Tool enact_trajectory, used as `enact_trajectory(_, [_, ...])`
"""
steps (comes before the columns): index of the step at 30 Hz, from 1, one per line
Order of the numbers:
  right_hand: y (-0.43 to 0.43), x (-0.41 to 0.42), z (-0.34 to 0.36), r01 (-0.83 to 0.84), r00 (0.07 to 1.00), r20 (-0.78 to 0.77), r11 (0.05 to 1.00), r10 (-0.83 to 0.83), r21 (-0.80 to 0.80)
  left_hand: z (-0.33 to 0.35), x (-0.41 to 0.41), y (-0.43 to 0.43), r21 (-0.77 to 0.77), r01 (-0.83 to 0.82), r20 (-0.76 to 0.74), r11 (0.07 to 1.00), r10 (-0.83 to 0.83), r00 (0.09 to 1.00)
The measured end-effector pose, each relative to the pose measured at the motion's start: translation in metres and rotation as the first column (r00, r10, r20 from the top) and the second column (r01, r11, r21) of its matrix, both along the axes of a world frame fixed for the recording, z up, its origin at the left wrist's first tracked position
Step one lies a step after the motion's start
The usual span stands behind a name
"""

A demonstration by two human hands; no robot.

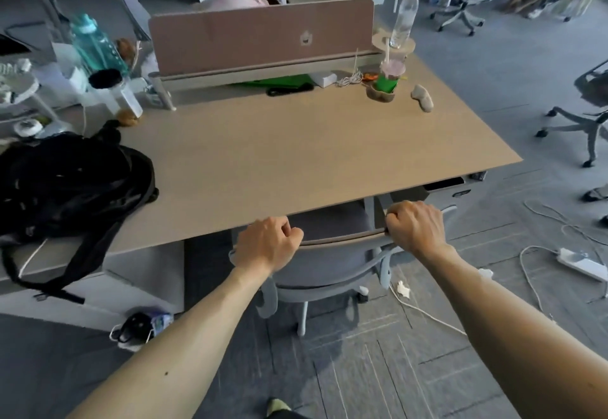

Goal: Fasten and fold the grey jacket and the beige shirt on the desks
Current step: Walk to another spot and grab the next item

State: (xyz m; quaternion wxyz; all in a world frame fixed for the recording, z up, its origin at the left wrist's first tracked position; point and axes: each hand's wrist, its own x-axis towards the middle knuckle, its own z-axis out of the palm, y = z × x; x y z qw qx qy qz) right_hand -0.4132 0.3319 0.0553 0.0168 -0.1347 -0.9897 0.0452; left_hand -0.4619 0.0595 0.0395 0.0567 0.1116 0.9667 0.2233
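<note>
- Two hands out front, both arms bare & stretched fwd and down, forearms running in from the bottom corners.
- Left hand (266,244): knuckles up, fingers curled tight, thumb tucked against the forefinger; it sits on the left end of the chair (329,264) back's top rail and grips it.
- Right hand (416,226): back of hand up, fingers wrapped over the rail's right end, wrist bent a bit inward.
- Hands are apart, one at each end of the rail, w/ the bare middle of the rail between them.
- Chair is grey mesh, tucked partway under the counter (296,155); both hands are just below the counter's near edge, not touching the top.
- Grey jacket & beige shirt: can't tell where they lie from this view.
- Counter top: black backpack (65,185) at the left, one strap hanging over the near edge.
- Far edge: brown divider (263,37) standing upright, green item (273,82) lying under it.
- Teal bottle (95,43) at far left; clear bottle (406,13) upright on a small round stand at the far right corner.
- Cup (390,76) w/ green sleeve near that corner, a small tan lump (422,97) just beside it.
- Floor: grey carpet tiles, white power strip (582,264) w/ cable at right, face mask (138,329) under the counter at left.
</note>
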Motion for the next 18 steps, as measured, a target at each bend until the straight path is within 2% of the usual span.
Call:
enact_trajectory(4, [0.029, -0.025, -0.004, -0.040, 0.999, -0.009, 0.998, 0.040, 0.038, -0.001, -0.009, 0.024, -0.002, -0.004, -0.044, 1.000, 0.004, 0.999])
enact_trajectory(10, [0.035, -0.065, 0.003, -0.100, 0.995, -0.031, 0.995, 0.100, -0.007, 0.000, -0.050, 0.031, 0.021, -0.013, -0.030, 1.000, 0.014, 0.999])
enact_trajectory(18, [0.047, -0.111, -0.004, -0.149, 0.989, 0.000, 0.989, 0.149, 0.014, -0.006, -0.107, 0.041, -0.051, -0.127, -0.016, 0.991, 0.127, 0.992])
